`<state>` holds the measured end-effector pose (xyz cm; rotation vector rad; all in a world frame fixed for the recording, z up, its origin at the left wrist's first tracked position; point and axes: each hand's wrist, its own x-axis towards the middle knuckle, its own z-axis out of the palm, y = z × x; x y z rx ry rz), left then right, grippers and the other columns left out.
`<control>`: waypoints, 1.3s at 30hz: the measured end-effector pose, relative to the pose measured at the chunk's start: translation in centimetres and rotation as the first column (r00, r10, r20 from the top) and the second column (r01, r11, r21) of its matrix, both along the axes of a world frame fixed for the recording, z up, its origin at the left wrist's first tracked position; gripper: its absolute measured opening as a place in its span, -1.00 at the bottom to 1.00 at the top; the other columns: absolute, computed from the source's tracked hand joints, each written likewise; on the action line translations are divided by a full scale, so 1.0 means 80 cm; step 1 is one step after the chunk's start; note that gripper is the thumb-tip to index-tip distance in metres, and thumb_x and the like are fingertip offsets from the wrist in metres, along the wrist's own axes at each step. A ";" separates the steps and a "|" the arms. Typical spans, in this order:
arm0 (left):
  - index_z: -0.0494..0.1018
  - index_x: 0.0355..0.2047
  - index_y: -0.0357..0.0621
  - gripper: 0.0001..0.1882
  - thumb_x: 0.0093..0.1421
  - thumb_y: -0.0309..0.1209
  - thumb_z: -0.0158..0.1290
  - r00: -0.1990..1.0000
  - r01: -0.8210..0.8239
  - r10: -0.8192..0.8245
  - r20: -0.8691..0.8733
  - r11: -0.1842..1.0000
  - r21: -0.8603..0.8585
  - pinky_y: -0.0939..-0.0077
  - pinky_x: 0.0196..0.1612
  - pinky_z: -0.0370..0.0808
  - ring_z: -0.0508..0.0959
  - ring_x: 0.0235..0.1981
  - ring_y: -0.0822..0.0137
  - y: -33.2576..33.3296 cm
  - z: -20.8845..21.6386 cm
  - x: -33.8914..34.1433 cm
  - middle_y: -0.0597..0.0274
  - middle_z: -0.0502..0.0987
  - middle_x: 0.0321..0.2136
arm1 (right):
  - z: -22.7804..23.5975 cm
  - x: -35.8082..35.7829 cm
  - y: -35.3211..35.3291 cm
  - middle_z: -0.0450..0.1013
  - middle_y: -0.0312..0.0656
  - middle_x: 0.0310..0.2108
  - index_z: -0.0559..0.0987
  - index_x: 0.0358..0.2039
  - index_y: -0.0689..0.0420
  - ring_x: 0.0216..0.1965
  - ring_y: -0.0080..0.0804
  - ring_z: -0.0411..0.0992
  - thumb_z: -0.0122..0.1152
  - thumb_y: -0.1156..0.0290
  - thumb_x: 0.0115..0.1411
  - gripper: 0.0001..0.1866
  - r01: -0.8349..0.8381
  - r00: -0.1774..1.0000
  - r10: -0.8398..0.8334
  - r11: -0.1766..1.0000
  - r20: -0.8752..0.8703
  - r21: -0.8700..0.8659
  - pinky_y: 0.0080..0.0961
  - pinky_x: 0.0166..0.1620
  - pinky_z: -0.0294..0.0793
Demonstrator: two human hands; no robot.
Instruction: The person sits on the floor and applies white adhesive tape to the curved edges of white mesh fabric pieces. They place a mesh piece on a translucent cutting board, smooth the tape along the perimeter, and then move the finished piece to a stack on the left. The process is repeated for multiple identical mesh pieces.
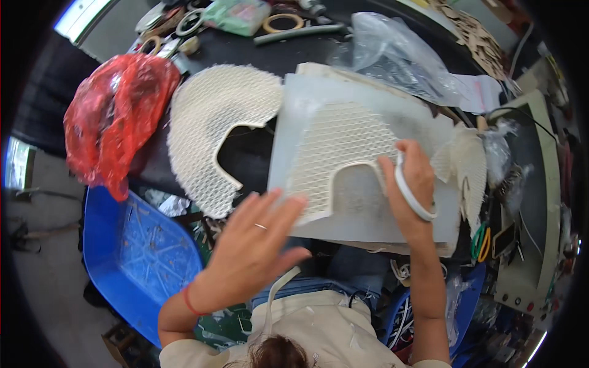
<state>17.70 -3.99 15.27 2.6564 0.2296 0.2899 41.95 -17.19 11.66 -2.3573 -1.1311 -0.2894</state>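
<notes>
Though coarsely textured, a flat cream arched mesh panel (340, 138), left grip (250, 245) apart, right grip (418, 175), with white band (412, 195), unclear.

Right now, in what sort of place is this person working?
Probably a workshop, judging by the cut mesh piece on the grey board, apparent tape rolls and blue plastic bin.

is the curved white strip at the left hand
No, the curved white strip is at the right hand, while the left hand is spread open.
</notes>
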 end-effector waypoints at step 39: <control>0.33 0.17 -0.25 -0.25 0.04 -0.09 0.22 0.967 0.252 -0.254 0.006 0.965 0.075 -0.05 0.36 0.04 0.25 0.31 0.12 -0.037 -0.054 0.079 0.10 0.31 0.22 | 0.043 0.003 -0.044 0.52 -0.11 -0.45 0.49 -0.01 0.20 -0.42 -0.30 0.53 0.11 0.51 0.21 -0.69 -0.410 0.591 0.281 0.912 -0.756 0.018 -0.44 -0.31 0.47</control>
